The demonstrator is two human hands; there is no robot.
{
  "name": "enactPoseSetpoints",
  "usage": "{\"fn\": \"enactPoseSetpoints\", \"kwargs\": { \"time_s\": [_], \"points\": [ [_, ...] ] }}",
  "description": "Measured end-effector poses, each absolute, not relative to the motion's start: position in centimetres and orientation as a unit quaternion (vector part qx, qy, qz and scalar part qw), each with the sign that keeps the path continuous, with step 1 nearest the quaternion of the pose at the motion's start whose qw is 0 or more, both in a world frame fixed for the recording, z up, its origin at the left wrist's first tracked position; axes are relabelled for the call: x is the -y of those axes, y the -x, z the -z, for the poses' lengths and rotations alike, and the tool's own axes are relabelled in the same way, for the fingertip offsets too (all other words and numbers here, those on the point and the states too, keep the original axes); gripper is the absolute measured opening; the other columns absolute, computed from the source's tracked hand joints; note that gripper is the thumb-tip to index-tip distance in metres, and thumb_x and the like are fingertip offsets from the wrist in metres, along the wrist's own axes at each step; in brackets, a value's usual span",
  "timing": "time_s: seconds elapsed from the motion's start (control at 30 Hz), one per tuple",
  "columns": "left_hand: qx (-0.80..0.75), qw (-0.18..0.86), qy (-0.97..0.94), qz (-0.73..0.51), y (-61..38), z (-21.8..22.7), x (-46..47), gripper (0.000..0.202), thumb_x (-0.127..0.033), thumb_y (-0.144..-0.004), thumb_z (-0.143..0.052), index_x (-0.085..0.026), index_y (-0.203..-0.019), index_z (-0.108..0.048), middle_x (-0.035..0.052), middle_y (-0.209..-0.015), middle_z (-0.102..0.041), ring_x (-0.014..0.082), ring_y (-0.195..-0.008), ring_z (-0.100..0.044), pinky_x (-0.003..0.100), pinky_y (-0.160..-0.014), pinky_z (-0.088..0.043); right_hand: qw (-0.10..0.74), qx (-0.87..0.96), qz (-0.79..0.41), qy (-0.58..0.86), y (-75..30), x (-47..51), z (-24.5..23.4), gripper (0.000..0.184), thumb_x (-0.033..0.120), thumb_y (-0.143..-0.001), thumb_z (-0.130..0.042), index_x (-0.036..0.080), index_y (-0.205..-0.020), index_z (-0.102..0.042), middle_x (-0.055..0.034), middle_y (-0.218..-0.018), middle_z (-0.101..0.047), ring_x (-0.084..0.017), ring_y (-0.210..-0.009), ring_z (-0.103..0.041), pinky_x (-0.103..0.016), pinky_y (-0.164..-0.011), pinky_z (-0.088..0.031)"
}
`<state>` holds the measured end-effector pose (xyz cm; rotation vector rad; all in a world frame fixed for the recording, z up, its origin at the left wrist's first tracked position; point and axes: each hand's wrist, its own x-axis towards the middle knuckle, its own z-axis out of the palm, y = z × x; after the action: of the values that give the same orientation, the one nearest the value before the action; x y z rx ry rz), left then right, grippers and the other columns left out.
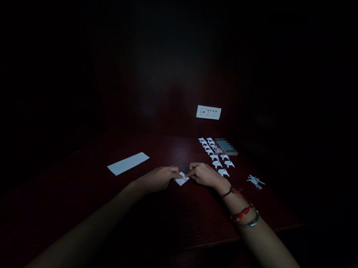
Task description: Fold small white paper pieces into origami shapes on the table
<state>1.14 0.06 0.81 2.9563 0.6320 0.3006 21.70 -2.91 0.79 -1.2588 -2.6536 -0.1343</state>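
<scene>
A small white piece of paper [182, 181], partly folded, lies on the dark red table between my hands. My left hand [160, 178], with a ring on one finger, is closed at the paper's left side, its thumb pressing on it. From the right, my right hand [203, 174] has its fingers curled, with the tips pinching at the paper's right edge. My fingertips cover part of the folds. Bracelets [243, 214] circle my right wrist and forearm.
Folded white paper pieces [216, 164] stand in two rows to the right, beside a blurred flat object [226, 146]. Paper scraps [255, 181] lie farther right. A white paper strip [128, 164] rests at left. A socket panel [208, 112] is on the wall behind the table [89, 201].
</scene>
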Motion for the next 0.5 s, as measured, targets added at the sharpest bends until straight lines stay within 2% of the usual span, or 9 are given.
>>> {"fn": "enactPoseSetpoints", "kwargs": {
  "time_s": [0.27,0.5],
  "points": [
    [-0.195,0.053,-0.973,-0.11,-0.5,-0.3,-0.5,0.05,-0.001,-0.073,-0.032,-0.032,-0.109,-0.048,-0.0027,-0.1,-0.051,0.0115,-0.086,-0.049,0.021,-0.076,-0.035,0.094,0.88,0.058,0.463,-22.9,2.7,-0.5,0.026,0.01,-0.074,-0.043,0.018,-0.089,-0.062,-0.003,-0.082,-0.053,-0.01,-0.074,-0.05,-0.02,-0.069,-0.036],
    [-0.214,0.059,-0.967,-0.123,-0.4,0.2,-0.2,0.051,-0.002,-0.074,-0.031,-0.026,-0.118,-0.037,-0.0004,-0.111,-0.047,0.013,-0.098,-0.044,0.024,-0.085,-0.032,0.155,0.88,0.034,0.449,-22.8,2.9,-0.5,0.029,0.015,-0.079,-0.041,0.021,-0.102,-0.056,-0.0031,-0.081,-0.053,-0.01,-0.076,-0.049,-0.02,-0.07,-0.037]
  ]
}}
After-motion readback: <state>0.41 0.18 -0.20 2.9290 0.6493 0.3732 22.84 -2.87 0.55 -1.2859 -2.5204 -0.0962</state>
